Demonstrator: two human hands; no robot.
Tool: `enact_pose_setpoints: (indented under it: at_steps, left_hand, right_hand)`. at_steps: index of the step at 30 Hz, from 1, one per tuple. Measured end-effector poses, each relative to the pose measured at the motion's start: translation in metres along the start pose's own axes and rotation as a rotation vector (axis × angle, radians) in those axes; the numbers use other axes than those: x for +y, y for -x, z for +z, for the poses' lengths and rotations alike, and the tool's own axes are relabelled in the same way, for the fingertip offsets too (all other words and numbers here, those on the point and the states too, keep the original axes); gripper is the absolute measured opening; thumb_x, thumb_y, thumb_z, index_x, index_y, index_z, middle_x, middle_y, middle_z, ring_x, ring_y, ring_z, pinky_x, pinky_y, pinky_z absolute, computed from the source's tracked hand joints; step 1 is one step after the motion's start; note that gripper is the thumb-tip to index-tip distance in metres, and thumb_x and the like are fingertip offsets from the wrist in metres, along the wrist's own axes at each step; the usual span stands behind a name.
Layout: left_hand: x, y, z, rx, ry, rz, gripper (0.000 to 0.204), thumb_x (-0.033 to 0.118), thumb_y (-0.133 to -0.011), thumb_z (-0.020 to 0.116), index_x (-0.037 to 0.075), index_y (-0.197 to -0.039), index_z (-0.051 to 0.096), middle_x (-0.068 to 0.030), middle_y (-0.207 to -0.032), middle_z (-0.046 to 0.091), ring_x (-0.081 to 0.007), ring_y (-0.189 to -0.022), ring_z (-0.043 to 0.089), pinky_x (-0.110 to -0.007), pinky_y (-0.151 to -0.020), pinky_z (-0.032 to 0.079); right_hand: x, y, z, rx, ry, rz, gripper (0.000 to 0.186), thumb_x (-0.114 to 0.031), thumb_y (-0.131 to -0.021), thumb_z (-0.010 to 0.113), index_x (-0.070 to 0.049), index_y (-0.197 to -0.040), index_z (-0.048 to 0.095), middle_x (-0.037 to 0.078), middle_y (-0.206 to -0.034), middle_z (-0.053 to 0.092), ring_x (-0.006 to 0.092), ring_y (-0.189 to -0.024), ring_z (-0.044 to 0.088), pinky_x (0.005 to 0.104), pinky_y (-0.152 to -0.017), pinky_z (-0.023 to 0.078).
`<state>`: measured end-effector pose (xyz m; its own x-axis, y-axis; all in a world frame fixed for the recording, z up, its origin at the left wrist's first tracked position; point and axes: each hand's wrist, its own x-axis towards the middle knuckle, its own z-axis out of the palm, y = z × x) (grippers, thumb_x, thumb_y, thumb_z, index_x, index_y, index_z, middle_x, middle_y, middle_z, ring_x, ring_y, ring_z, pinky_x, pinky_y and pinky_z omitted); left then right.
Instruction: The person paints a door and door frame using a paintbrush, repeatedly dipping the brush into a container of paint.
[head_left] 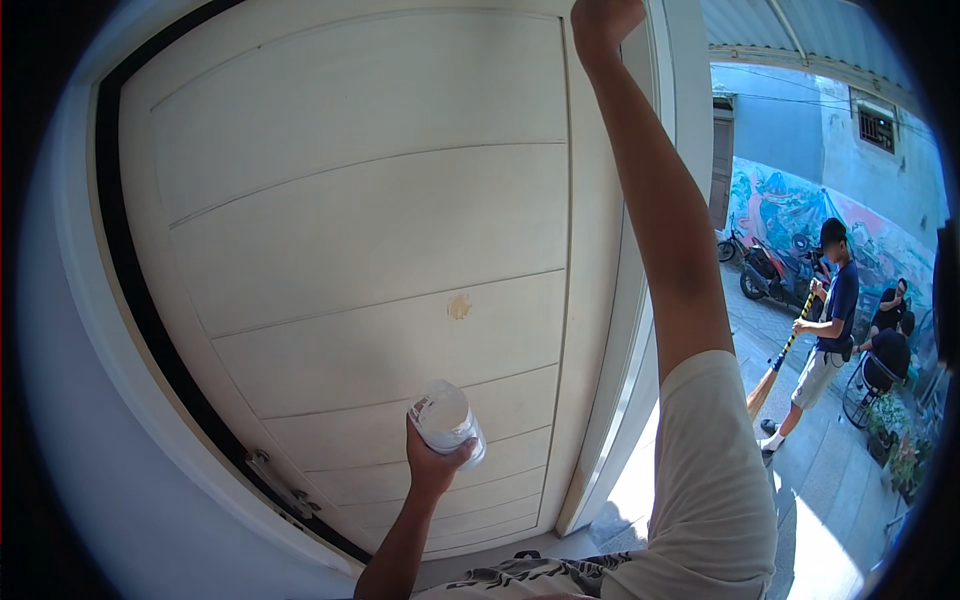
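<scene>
A wide white panelled door (370,220) fills the view, with a small yellowish stain (459,306) near its middle. My left hand (432,462) is raised in front of the lower panels and grips a clear plastic bottle (446,418), its top toward the door. My right arm reaches straight up along the door's right edge. My right hand (603,22) is a closed fist at the very top of the picture, against the edge of the door; whether it holds anything is hidden by the frame's rim.
A dark gap and a metal hinge (277,482) run down the door's left side beside a white wall. To the right, outside, a person with a broom (826,335) stands on a paved lane, others sit behind, and a scooter (772,270) is parked by a painted wall.
</scene>
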<state>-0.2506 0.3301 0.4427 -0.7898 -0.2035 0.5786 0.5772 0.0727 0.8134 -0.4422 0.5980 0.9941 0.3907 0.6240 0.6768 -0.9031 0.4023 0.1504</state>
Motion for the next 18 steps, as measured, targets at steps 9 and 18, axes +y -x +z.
enact_pose_setpoints:
  at_steps: [9, 18]
  left_hand:
    - [0.001, 0.000, 0.007, -0.009, 0.044, 0.003, 0.083, 0.004, -0.066, 0.086, 0.004, -0.138, 0.043, -0.0116, -0.127, 0.057, -0.0240, -0.118, 0.059, -0.041, -0.104, 0.050]
    - [0.001, 0.000, 0.001, 0.013, 0.030, 0.020, 0.084, 0.005, -0.067, 0.085, 0.002, -0.139, 0.041, -0.0122, -0.126, 0.057, -0.0241, -0.118, 0.060, -0.041, -0.104, 0.050]
  right_hand:
    - [0.058, -0.031, -0.023, 0.028, -0.096, 0.110, 0.019, -0.014, -0.093, 0.072, 0.000, -0.105, 0.076, 0.005, -0.075, 0.068, 0.0109, -0.064, 0.055, 0.0295, -0.056, 0.044]
    - [0.022, -0.008, -0.007, 0.168, 0.076, 0.062, 0.023, -0.018, -0.092, 0.074, 0.001, -0.104, 0.077, 0.012, -0.076, 0.070, 0.0201, -0.067, 0.061, 0.0360, -0.065, 0.050]
